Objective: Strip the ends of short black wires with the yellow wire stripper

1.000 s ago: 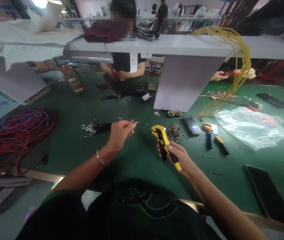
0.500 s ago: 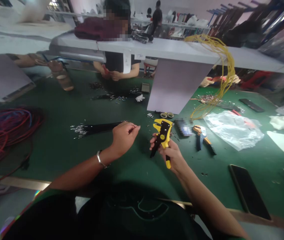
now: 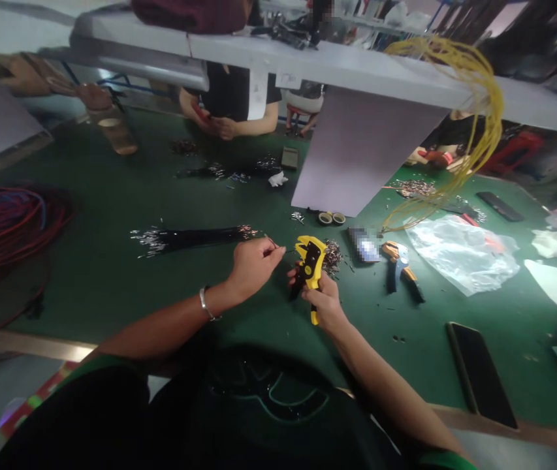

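Note:
My right hand (image 3: 326,297) is wrapped round the handles of a yellow and black wire stripper (image 3: 311,258), its jaws pointing up and to the left. Just left of those jaws, my left hand (image 3: 257,266) pinches a thin dark wire, whose tip sticks out toward the tool. Behind my left hand lies a bundle of black wires (image 3: 200,237) with bare or terminal ends at both sides. A pile of small cut ends (image 3: 332,256) sits beyond the stripper, partly hidden by it.
Red and blue wire coils (image 3: 8,228) lie at left. Another stripper (image 3: 400,271), a plastic bag (image 3: 464,251) and a phone (image 3: 481,372) are at right. A white divider (image 3: 361,150) holds up a shelf (image 3: 347,72), with yellow wires (image 3: 491,111) hanging down. Co-workers' hands (image 3: 222,126) are across the table.
My left hand has moved right, nearer the stripper, and a wire tip now shows from its pinch. The stripper has shifted slightly left. The view has tilted downward.

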